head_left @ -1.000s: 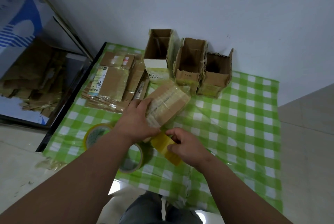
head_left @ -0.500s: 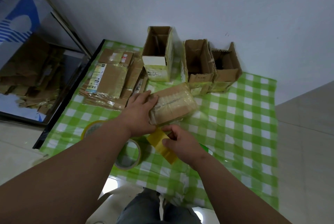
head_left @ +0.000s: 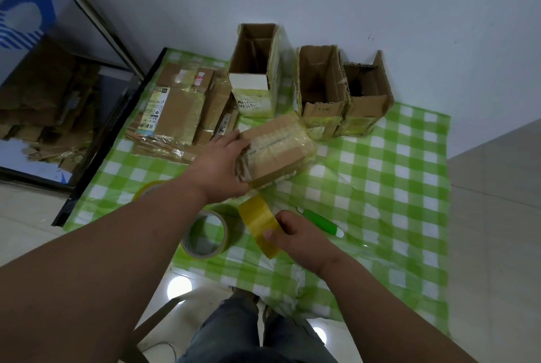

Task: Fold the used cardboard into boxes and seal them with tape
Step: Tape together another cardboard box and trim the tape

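A small brown cardboard box (head_left: 279,147), its top seam covered with yellowish tape, lies on its side on the green checked cloth (head_left: 395,187). My left hand (head_left: 221,166) grips the box's near left end. A strip of yellow tape (head_left: 259,223) runs from under the box toward me, and my right hand (head_left: 295,235) pinches its free end between thumb and fingers. Two tape rolls sit by my left forearm: one (head_left: 206,235) in front of the strip, another (head_left: 146,188) partly hidden behind the arm.
Three open-topped boxes (head_left: 254,70) (head_left: 320,87) (head_left: 367,90) stand along the white wall. A stack of flattened cardboard (head_left: 178,114) lies at the cloth's back left. A green-handled cutter (head_left: 320,222) rests right of my right hand. A dark glass cabinet (head_left: 58,93) stands at left.
The tape strip has been drawn out longer toward me as my right hand pulled back. The green cutter, hidden before, now shows. My left hand keeps its grip on the box.
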Demonstrator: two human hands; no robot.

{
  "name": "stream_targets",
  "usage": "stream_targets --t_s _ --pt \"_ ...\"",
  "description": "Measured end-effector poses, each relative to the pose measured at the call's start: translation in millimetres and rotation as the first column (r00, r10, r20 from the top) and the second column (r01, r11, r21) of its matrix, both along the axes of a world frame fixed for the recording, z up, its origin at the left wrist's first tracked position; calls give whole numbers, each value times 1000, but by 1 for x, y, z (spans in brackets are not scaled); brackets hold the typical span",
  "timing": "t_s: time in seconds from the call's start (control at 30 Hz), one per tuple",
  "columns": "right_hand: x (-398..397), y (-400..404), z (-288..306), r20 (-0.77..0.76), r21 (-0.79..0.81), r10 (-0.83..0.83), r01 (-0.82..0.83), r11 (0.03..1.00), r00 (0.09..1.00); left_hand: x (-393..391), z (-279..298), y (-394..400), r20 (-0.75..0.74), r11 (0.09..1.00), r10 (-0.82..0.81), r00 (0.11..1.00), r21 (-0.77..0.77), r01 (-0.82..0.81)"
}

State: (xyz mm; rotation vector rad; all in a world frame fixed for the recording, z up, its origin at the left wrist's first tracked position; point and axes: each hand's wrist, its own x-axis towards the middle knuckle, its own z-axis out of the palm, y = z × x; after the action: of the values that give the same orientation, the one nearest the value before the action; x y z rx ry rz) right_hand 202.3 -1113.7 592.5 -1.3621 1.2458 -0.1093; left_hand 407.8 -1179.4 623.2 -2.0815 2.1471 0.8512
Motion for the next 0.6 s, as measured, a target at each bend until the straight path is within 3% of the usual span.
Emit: stream_targets --t_s 0.27,0.4,0.5,0.6 --pt "1 18 -2 41 22 -141 140 990 989 8 1 -8 10 999 -32 999 40 31" --pt "1 18 0 73 62 -138 134 989 988 8 0 -9 34 997 -44 998 60 42" --pt "-3 17 -2 99 131 -162 149 980 982 6 -3 4 -65 994 105 992 -27 -106" --pt "-9 16 -2 101 152 -149 133 979 984 4 -16 29 -218 926 338 915 -94 -365"
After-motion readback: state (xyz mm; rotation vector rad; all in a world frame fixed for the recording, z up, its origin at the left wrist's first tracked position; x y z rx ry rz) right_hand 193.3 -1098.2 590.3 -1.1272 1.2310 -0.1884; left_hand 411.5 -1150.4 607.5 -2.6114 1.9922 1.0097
